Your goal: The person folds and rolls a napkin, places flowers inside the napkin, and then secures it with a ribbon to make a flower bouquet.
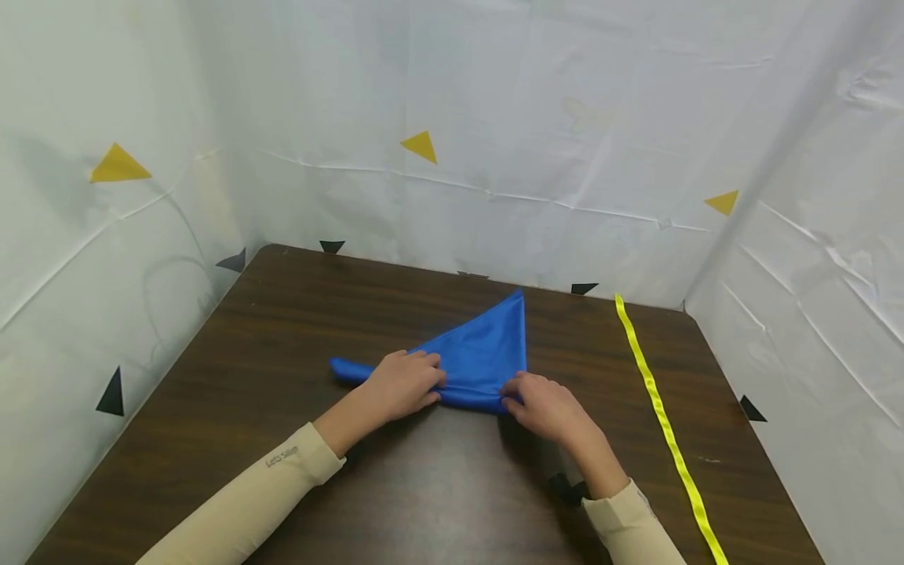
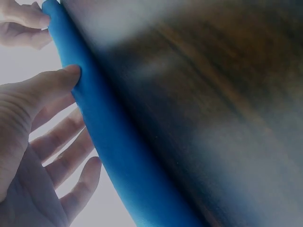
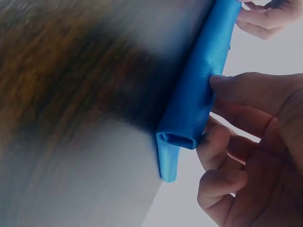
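Note:
A blue cloth (image 1: 480,353) lies on the dark wooden table, its near edge folded over into a roll and its far corner a flat point. My left hand (image 1: 406,382) holds the roll near its middle. In the left wrist view its thumb (image 2: 66,78) presses the rolled edge (image 2: 109,127), with the other fingers on the far side. At the right end, my right hand (image 1: 547,406) pinches the roll. The right wrist view shows the roll's open end (image 3: 177,139) beside my curled fingers, a narrow blue strip sticking out under it.
A long yellow ribbon (image 1: 657,400) runs down the right side of the table (image 1: 282,306). White sheeting (image 1: 494,94) with yellow and black triangles stands around the back and sides. A dark strap (image 1: 567,488) shows by the right wrist.

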Demonstrator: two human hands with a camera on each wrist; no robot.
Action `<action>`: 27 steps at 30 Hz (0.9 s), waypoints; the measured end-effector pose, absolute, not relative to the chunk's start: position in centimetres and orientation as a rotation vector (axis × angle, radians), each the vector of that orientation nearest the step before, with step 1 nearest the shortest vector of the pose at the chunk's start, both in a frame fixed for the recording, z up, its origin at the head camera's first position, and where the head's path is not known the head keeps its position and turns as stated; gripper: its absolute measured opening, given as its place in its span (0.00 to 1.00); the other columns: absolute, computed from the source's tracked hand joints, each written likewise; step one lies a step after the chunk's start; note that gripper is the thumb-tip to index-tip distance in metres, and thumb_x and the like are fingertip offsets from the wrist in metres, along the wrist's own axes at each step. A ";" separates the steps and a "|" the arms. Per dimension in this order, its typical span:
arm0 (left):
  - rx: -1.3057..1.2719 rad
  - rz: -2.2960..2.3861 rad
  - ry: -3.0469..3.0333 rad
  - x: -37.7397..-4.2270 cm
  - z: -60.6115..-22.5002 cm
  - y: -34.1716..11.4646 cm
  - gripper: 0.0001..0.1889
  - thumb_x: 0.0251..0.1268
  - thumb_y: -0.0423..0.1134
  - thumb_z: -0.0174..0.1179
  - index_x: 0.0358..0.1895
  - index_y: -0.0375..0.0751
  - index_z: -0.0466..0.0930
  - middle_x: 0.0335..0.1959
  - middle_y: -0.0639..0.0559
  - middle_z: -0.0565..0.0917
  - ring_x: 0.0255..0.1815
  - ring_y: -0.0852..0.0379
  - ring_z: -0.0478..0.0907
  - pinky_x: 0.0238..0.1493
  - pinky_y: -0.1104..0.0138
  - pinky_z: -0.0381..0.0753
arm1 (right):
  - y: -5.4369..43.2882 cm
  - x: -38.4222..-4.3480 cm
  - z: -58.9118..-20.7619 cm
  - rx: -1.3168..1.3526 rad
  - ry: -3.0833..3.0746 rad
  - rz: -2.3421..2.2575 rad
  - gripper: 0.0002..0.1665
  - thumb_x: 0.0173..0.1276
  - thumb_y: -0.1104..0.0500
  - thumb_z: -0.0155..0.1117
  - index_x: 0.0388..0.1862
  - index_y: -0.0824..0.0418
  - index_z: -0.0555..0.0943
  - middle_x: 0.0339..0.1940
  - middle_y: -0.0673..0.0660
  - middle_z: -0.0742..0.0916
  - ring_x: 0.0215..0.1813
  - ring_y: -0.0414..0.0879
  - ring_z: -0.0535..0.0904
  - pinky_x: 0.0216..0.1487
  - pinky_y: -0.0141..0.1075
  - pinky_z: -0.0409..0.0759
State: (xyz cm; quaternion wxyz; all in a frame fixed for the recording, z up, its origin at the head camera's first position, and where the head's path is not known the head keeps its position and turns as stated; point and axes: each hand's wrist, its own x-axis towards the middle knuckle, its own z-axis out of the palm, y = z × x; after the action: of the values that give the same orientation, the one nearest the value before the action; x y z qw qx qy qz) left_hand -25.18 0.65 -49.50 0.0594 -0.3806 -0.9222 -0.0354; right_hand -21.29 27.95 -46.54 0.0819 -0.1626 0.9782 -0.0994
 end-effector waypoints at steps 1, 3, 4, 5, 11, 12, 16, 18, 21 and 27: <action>-1.150 -0.101 -2.791 -25.3 -49.6 0.7 0.08 0.73 0.52 0.71 0.49 0.59 0.92 0.44 0.59 0.84 0.49 0.57 0.83 0.44 0.60 0.82 | 28.0 -21.4 -46.6 -0.481 2.923 -0.313 0.13 0.78 0.56 0.70 0.56 0.57 0.90 0.52 0.54 0.90 0.54 0.52 0.87 0.57 0.54 0.86; -1.143 -0.099 -2.789 -25.6 -49.9 0.7 0.07 0.74 0.51 0.71 0.48 0.60 0.93 0.43 0.60 0.84 0.47 0.58 0.82 0.41 0.62 0.79 | 28.1 -21.4 -46.7 -0.470 2.927 -0.342 0.14 0.78 0.55 0.70 0.58 0.56 0.89 0.54 0.54 0.90 0.56 0.51 0.87 0.59 0.54 0.86; -1.140 -0.101 -2.791 -25.7 -50.0 0.7 0.07 0.75 0.51 0.70 0.48 0.60 0.93 0.42 0.60 0.83 0.46 0.58 0.82 0.40 0.63 0.78 | 28.2 -21.4 -46.8 -0.462 2.931 -0.361 0.15 0.78 0.53 0.71 0.58 0.56 0.88 0.54 0.54 0.90 0.57 0.51 0.87 0.59 0.54 0.86; -1.137 -0.106 -2.793 -25.8 -50.1 0.7 0.06 0.76 0.51 0.69 0.48 0.60 0.94 0.41 0.60 0.83 0.46 0.58 0.82 0.38 0.63 0.77 | 28.3 -21.4 -46.8 -0.451 2.934 -0.382 0.16 0.77 0.52 0.71 0.59 0.56 0.88 0.55 0.54 0.90 0.57 0.51 0.87 0.60 0.54 0.86; -1.099 -0.124 -2.813 -26.0 -50.0 0.7 0.07 0.79 0.49 0.65 0.47 0.59 0.93 0.39 0.58 0.83 0.43 0.56 0.82 0.37 0.60 0.80 | 28.6 -21.3 -46.9 -0.420 2.946 -0.435 0.20 0.71 0.45 0.78 0.56 0.51 0.86 0.54 0.51 0.88 0.53 0.48 0.86 0.55 0.51 0.87; -1.098 -0.127 -2.813 -26.0 -50.0 0.8 0.07 0.79 0.49 0.65 0.49 0.58 0.92 0.40 0.57 0.83 0.44 0.55 0.83 0.38 0.59 0.82 | 28.6 -21.3 -46.9 -0.425 2.949 -0.426 0.20 0.70 0.46 0.78 0.56 0.51 0.86 0.54 0.51 0.88 0.52 0.48 0.85 0.55 0.51 0.87; -1.107 -0.122 -2.797 -25.9 -49.8 0.8 0.09 0.80 0.50 0.65 0.53 0.54 0.84 0.44 0.55 0.86 0.45 0.53 0.86 0.36 0.56 0.87 | 28.4 -21.4 -47.2 -0.463 2.963 -0.385 0.16 0.70 0.51 0.79 0.53 0.51 0.86 0.52 0.51 0.88 0.51 0.49 0.86 0.52 0.50 0.87; -1.123 -0.114 -2.788 -25.9 -49.7 0.8 0.09 0.80 0.49 0.64 0.54 0.54 0.81 0.46 0.54 0.86 0.46 0.52 0.87 0.34 0.55 0.87 | 28.3 -21.5 -47.3 -0.475 2.967 -0.363 0.14 0.71 0.53 0.79 0.51 0.52 0.86 0.51 0.52 0.88 0.51 0.49 0.86 0.52 0.50 0.87; -1.145 -0.095 -2.778 -25.7 -49.5 0.8 0.10 0.79 0.51 0.65 0.53 0.54 0.80 0.45 0.54 0.85 0.45 0.52 0.86 0.32 0.56 0.86 | 28.1 -21.6 -47.3 -0.475 2.967 -0.333 0.13 0.72 0.54 0.77 0.51 0.53 0.86 0.51 0.52 0.89 0.51 0.49 0.86 0.52 0.50 0.87; -1.186 -0.076 -2.780 -24.8 -48.9 0.6 0.15 0.71 0.54 0.73 0.51 0.53 0.83 0.45 0.55 0.85 0.47 0.54 0.85 0.42 0.58 0.83 | 27.9 -21.4 -46.8 -0.464 2.927 -0.328 0.13 0.75 0.55 0.74 0.55 0.55 0.89 0.54 0.54 0.92 0.57 0.52 0.88 0.59 0.54 0.86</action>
State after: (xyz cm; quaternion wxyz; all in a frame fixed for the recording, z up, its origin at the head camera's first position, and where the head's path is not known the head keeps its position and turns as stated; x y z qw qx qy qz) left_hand -24.84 0.59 -48.94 0.0592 -0.3915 -0.9179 -0.0253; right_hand -21.38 27.90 -46.81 0.0800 -0.1551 0.9785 -0.1095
